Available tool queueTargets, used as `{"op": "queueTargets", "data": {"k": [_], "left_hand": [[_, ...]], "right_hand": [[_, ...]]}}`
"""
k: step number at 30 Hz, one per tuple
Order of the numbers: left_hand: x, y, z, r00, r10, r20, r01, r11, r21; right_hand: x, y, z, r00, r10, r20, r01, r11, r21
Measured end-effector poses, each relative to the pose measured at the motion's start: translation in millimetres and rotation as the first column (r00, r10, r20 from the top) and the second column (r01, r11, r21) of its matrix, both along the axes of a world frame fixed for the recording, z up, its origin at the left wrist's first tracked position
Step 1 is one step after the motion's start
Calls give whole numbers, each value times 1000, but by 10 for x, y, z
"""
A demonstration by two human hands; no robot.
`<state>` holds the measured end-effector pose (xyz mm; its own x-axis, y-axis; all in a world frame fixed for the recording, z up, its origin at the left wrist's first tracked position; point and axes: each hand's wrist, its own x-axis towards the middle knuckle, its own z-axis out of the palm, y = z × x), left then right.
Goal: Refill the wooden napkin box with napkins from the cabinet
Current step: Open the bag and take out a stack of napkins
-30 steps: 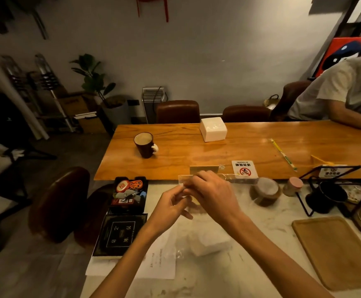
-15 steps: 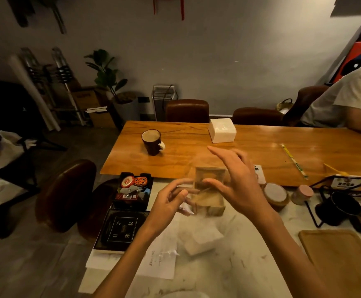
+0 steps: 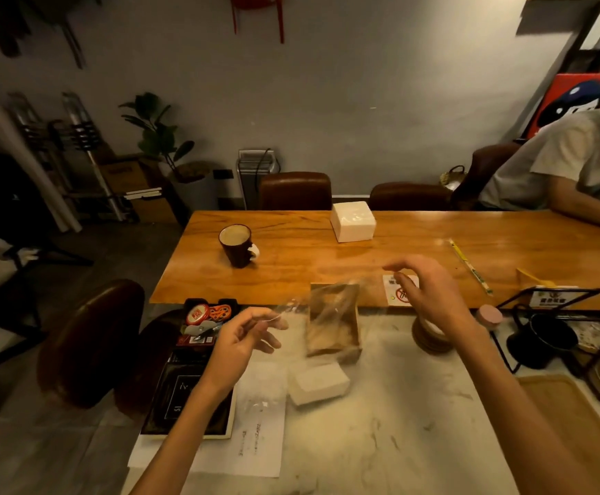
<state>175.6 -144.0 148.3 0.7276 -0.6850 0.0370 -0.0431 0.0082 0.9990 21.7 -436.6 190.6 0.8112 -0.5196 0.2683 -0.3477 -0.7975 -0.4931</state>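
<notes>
Unwrapping step: left hand (image 3: 245, 337) and right hand (image 3: 431, 294) each pinch, apparently, one end of the blurred clear film (image 3: 330, 301) above the open box (image 3: 332, 326) at the counter's (image 3: 398, 423) far edge; napkins (image 3: 318, 382), lying just nearer, need lifting in next.

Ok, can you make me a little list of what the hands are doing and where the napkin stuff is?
left hand: pinches a clear wrapper
right hand: seems to pinch its other end
wooden box: open, on the marble counter, under the wrapper
napkin stack: on the counter, just in front of the box
napkin pack: on the wooden table
</notes>
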Motion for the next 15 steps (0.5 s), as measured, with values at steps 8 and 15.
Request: {"op": "queueTargets", "data": {"k": [8, 15], "left_hand": [[100, 109, -38, 998, 44, -38, -44, 999, -12], [170, 170, -64, 995, 92, -42, -92, 996, 16]], "right_hand": [[221, 128, -123, 953, 293, -84, -261, 927, 270], [305, 282, -303, 970, 240, -29, -238, 970, 51]]}}
